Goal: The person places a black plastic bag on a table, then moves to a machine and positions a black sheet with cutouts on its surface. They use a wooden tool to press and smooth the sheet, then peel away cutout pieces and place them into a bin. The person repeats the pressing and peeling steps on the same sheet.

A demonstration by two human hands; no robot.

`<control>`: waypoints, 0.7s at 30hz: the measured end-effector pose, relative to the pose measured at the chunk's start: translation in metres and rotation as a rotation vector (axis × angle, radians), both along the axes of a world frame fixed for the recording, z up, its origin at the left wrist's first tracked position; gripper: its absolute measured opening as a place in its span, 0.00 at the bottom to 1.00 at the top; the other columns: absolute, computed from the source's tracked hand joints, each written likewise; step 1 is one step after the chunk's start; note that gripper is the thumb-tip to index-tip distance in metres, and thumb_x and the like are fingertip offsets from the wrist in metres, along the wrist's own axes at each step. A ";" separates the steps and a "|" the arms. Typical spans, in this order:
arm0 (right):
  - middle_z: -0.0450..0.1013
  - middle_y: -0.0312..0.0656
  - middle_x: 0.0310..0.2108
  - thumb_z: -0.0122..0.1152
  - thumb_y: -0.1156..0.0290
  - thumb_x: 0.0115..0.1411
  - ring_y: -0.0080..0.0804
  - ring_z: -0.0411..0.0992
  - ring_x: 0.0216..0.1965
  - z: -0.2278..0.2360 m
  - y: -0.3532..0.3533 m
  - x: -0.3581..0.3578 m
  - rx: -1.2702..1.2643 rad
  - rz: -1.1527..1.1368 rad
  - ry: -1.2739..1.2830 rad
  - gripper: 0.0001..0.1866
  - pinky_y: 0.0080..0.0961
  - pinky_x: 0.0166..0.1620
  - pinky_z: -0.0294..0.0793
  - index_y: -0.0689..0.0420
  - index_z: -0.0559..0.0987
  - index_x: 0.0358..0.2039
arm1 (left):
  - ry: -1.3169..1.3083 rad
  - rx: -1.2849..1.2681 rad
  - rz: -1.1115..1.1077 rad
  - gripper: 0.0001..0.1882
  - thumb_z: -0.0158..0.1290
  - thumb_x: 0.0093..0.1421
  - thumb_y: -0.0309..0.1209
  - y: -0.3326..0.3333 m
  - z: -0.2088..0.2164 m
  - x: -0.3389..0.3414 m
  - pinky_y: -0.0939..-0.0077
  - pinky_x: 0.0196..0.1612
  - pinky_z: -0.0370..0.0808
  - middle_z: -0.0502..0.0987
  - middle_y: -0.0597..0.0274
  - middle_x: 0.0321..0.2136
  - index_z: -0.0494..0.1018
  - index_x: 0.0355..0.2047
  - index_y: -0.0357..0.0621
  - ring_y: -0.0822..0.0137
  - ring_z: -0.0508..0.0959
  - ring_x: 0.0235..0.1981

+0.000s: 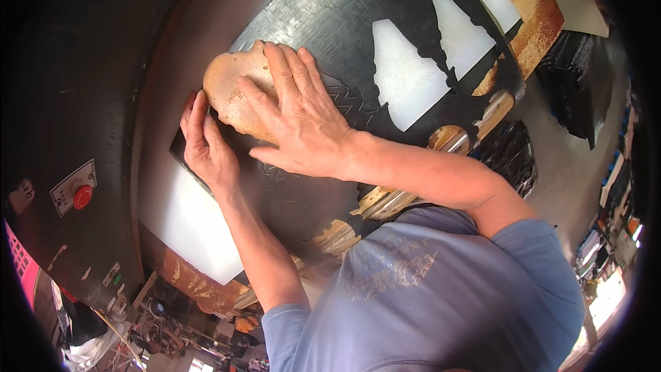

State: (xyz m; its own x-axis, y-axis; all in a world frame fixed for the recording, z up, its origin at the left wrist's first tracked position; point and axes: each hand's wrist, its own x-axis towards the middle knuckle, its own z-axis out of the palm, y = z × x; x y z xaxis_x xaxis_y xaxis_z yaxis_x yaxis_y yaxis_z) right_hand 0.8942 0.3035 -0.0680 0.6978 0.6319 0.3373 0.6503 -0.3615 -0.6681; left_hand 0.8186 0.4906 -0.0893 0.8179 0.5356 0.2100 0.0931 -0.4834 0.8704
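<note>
A tan flat plate (237,89) with a rounded, wavy outline and small dark marks lies on a black sheet (296,14). My right hand (299,110) rests flat across the plate's right part, palm down and fingers spread. At the plate's left edge is my left hand (210,148), its fingers stretched upward along the rim; its thumb is not clearly visible. Just to the right of the plate, zigzag cuts (348,100) run through the black sheet. Two jagged-edged openings farther right expose a white board (406,76) underneath.
The dark machine panel (82,96) at left carries a red push button (82,196) and a green button (117,279). Dark sheets (571,83) hang at the right. Worn wood and metal edging (385,203) runs near my body. A fan (157,308) stands lower left.
</note>
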 end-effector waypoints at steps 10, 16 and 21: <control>0.59 0.73 0.64 0.79 0.66 0.43 0.69 0.63 0.62 -0.009 -0.012 0.021 0.129 -0.023 0.012 0.40 0.58 0.67 0.63 0.64 0.77 0.59 | -0.042 -0.040 -0.119 0.19 0.47 0.73 0.18 0.000 0.003 -0.003 0.65 0.71 0.66 0.75 0.49 0.64 0.77 0.61 0.33 0.60 0.73 0.67; 0.63 0.66 0.66 0.82 0.65 0.41 0.67 0.67 0.65 0.013 -0.071 0.072 0.125 -0.029 0.037 0.38 0.51 0.67 0.69 0.53 0.79 0.56 | -0.023 -0.073 -0.078 0.19 0.48 0.73 0.19 -0.006 0.008 -0.001 0.66 0.69 0.67 0.80 0.49 0.57 0.74 0.63 0.31 0.61 0.77 0.62; 0.67 0.61 0.60 0.79 0.64 0.41 0.63 0.70 0.60 0.011 -0.081 0.096 0.055 -0.205 -0.111 0.35 0.51 0.63 0.74 0.53 0.81 0.53 | -0.017 -0.037 -0.045 0.18 0.51 0.73 0.20 -0.003 0.005 -0.001 0.67 0.69 0.66 0.83 0.53 0.54 0.76 0.62 0.33 0.62 0.76 0.62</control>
State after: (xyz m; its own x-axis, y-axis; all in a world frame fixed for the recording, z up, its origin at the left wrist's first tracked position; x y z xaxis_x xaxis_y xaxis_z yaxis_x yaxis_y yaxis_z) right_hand 0.9899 0.2221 -0.0566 0.7662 0.4595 0.4493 0.6379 -0.4588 -0.6185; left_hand 0.8180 0.4872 -0.0844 0.8376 0.5065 0.2046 0.0572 -0.4538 0.8892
